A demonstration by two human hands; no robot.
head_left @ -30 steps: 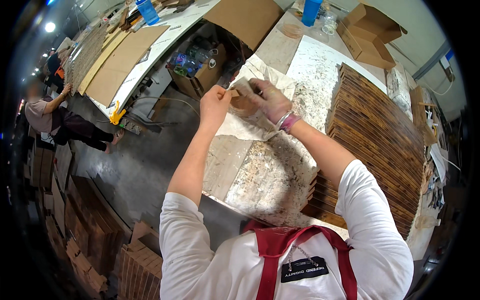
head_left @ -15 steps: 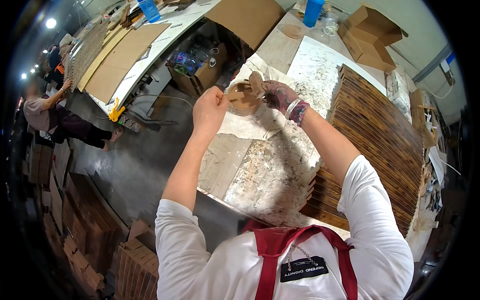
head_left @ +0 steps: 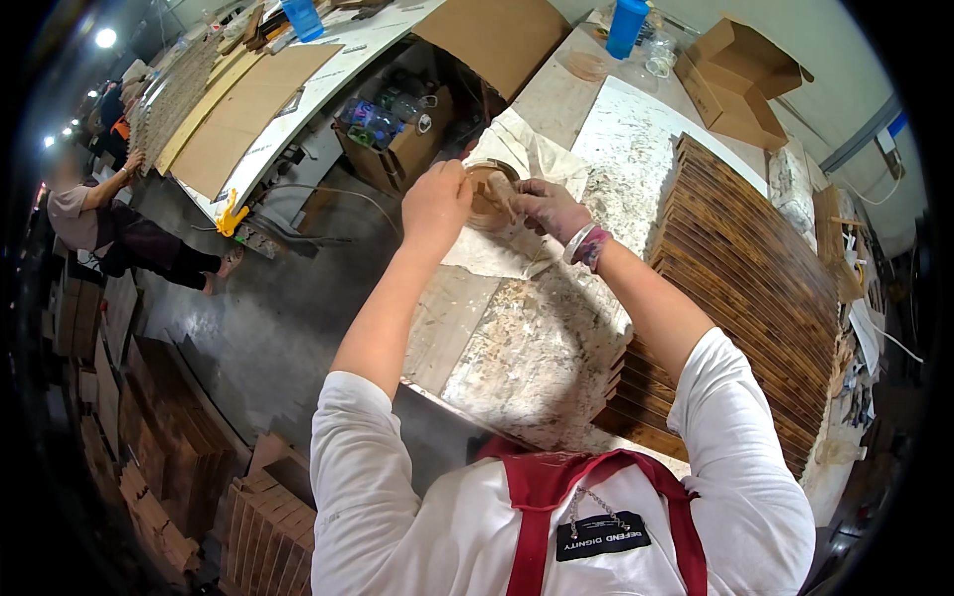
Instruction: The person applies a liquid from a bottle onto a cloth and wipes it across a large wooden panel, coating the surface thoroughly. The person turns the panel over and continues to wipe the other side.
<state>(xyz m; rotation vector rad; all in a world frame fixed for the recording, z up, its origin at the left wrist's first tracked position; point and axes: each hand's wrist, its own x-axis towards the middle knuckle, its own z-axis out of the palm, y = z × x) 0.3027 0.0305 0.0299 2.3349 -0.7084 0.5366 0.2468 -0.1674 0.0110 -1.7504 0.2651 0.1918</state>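
Observation:
A round clear tub (head_left: 485,221) with brown paste stands on a cream cloth (head_left: 542,149) on the worktable. Against the tub's left side, my left hand (head_left: 437,206) is closed, and its fingers hide most of what they hold; a bit of red shows just beyond the knuckles. My right hand (head_left: 550,211), in a stained patterned glove, is closed on a brown, paste-smeared lump (head_left: 503,196) over the tub's right part. To the right lies a row of dark brown wooden strips (head_left: 745,288), side by side.
A blue cup (head_left: 625,28) and an open cardboard box (head_left: 735,84) stand at the table's far end. Left of the table, a carton of plastic bottles (head_left: 397,139) sits under another bench. Stacked boards (head_left: 174,437) fill the lower left. A person (head_left: 99,219) stands at far left.
My right hand has lowered the brown lump toward the tub. My left hand has shifted slightly right, and the flat tan piece that stuck out from it no longer shows.

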